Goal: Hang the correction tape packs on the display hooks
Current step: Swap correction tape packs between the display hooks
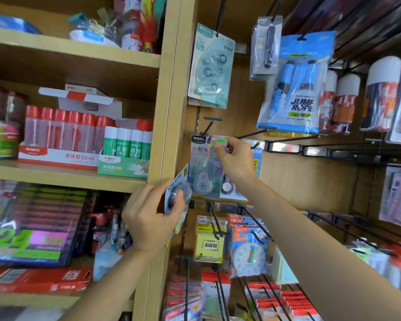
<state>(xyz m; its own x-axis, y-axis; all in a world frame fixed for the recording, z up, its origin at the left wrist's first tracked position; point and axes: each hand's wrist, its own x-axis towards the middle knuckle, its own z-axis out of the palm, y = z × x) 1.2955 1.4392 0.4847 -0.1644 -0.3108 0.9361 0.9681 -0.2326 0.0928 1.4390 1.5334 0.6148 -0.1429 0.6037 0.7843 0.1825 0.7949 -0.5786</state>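
- The right hand (235, 158) works at the left end of the middle hook rail, close to the wooden upright (171, 112) that bounds the display panel (299, 181).
- Its grip pinches the upper right part of a silver correction tape pack (203, 167) between thumb and fingertips.
- The top edge of the silver correction tape pack meets the black hook (209, 126). Whether the hang-hole is threaded onto the hook cannot be told.
- The left hand (152, 216) is lower, at the edge of the wooden upright. Its grip is curled round a blue value pack (177, 192), which is on no hook.
- A pale green pack (210, 70) hangs on the upper hook at the top left of the display panel; this item is judged complete.
- A further pack (227, 185) shows partly behind the right wrist; its hook is hidden.
- Bare hooks (287, 144) stand along the rail to the right.
- Judgement: the task is part done. The silver correction tape pack needs seating, and the blue value pack remains to hang.
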